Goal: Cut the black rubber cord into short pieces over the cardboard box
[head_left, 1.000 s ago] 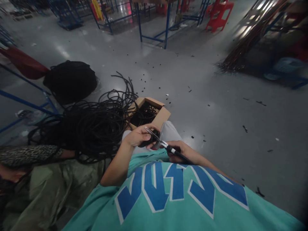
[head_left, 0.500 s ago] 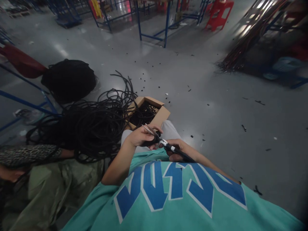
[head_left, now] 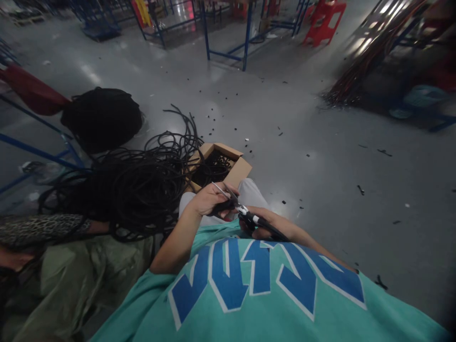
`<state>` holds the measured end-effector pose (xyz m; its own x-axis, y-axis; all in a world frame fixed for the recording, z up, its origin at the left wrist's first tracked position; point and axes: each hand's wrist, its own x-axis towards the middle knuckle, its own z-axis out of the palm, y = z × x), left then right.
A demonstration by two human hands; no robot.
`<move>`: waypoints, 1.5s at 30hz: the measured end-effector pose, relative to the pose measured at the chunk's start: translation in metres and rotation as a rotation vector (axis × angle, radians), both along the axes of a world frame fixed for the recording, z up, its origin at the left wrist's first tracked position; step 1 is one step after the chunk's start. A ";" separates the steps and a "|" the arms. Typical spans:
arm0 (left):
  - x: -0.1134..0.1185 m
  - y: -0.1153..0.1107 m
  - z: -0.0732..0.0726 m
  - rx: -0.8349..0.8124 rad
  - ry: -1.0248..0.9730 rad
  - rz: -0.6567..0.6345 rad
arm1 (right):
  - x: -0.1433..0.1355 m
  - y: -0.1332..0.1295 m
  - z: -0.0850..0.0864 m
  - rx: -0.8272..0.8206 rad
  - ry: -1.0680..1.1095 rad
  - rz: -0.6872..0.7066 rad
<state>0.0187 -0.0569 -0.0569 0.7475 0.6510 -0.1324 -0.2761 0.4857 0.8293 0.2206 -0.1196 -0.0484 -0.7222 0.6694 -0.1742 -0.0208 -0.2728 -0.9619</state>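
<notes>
Above lap point(head_left: 251, 189), scissors point(head_left: 242, 209) opened wider; left hand point(head_left: 207, 199) pinching black material point(head_left: 221, 207), right hand point(head_left: 269, 216) gripping handles point(head_left: 270, 228).

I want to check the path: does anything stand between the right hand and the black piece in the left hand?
Only the scissors, held by the right hand, with open blades at the black piece in the left hand; nothing else visible lies between.

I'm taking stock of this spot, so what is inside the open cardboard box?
The cardboard box holds many small black pieces, with a darker black mass toward its left side. Whatever lies beneath them is covered and cannot be seen.
</notes>
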 end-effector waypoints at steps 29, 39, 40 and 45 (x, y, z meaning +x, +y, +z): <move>0.019 0.002 -0.006 -0.125 -0.189 0.180 | 0.005 -0.009 0.004 -0.088 -0.090 -0.044; 0.021 -0.004 -0.016 -0.224 -0.206 0.251 | -0.003 -0.011 0.002 0.018 -0.170 -0.161; 0.023 -0.005 -0.018 -0.233 -0.211 0.269 | -0.004 -0.011 0.001 0.014 -0.163 -0.165; 0.029 -0.013 -0.020 -0.258 -0.206 0.325 | -0.007 -0.011 -0.004 0.009 -0.118 -0.167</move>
